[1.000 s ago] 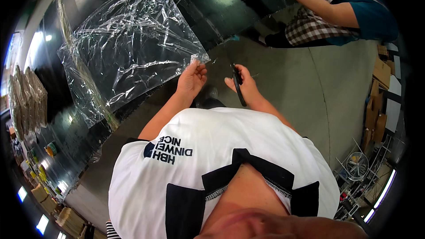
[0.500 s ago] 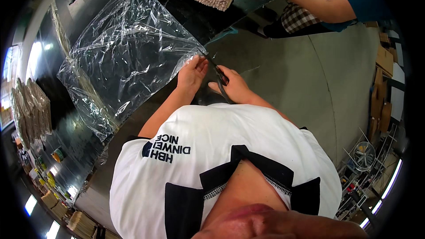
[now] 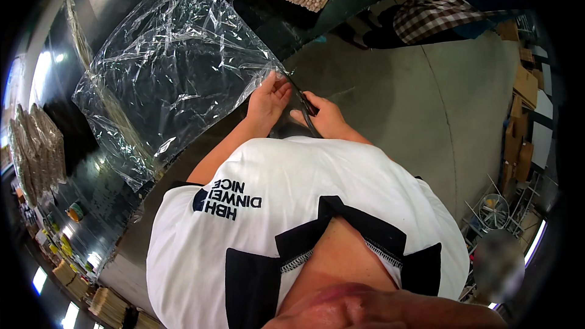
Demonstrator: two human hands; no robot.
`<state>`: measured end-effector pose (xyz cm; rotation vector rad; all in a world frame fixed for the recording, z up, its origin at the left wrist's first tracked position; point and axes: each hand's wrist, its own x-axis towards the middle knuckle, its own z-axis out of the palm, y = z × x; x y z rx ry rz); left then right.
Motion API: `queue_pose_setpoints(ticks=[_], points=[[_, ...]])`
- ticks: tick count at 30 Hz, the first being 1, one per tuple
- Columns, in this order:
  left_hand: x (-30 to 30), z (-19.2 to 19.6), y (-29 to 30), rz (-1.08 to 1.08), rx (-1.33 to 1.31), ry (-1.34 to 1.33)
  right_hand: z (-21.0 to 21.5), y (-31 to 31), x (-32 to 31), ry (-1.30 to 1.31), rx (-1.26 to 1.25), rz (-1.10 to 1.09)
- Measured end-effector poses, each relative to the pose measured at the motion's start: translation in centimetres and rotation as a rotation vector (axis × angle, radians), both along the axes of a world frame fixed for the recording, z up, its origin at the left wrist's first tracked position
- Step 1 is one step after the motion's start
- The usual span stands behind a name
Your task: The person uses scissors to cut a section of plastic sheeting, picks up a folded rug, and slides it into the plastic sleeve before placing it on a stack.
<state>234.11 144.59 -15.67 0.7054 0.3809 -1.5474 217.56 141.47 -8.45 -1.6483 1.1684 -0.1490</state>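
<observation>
Your left hand [image 3: 265, 102] pinches a corner of crinkled, clear film [image 3: 173, 64] spread over the glossy, dark tabletop [image 3: 100, 186]; your right hand [image 3: 328, 118] grips slim black scissors [image 3: 298, 91] at that corner.

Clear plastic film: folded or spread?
Spread, but wrinkled: the clear plastic film lies wide across the dark table, one corner at the left hand.
</observation>
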Motion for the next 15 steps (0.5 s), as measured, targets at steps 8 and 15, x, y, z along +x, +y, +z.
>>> queue_pose_setpoints(ticks=[8, 15], points=[[-0.1, -0.9, -0.1, -0.027, 0.042, -0.066, -0.5, 0.2, -0.4, 0.051, -0.031, 0.029], [-0.5, -1.0, 0.5, -0.013, 0.057, -0.081, 0.6, 0.5, -0.1, 0.065, -0.003, 0.007]])
